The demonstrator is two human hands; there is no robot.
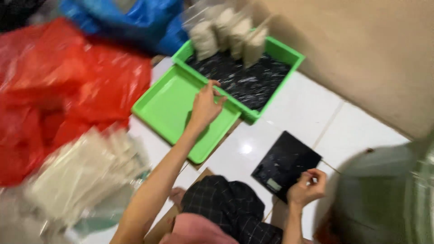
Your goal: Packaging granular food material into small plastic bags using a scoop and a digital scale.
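— What's on the far left?

— Red plastic bag [68, 86], w/ a blurry heap of clear packets [81, 176] nearer.

— Left hand?

— Left hand [205, 106] is over the empty green tray [169, 106], fingers [217, 97] pinched narrow at its far rim; can't tell if they hold anything.

— And right?

— Right hand [307, 187] near, fingers curled on the corner of the black scale [285, 165] on the white tile floor [357, 131]. Second green tray [253, 81] sits far, just beside the first.

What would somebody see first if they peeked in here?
Probably the two bright green trays on the white tiled floor, the left hand reaching over them. A big crumpled red plastic bag fills the left side. Lower right, the right hand touches a flat black scale.
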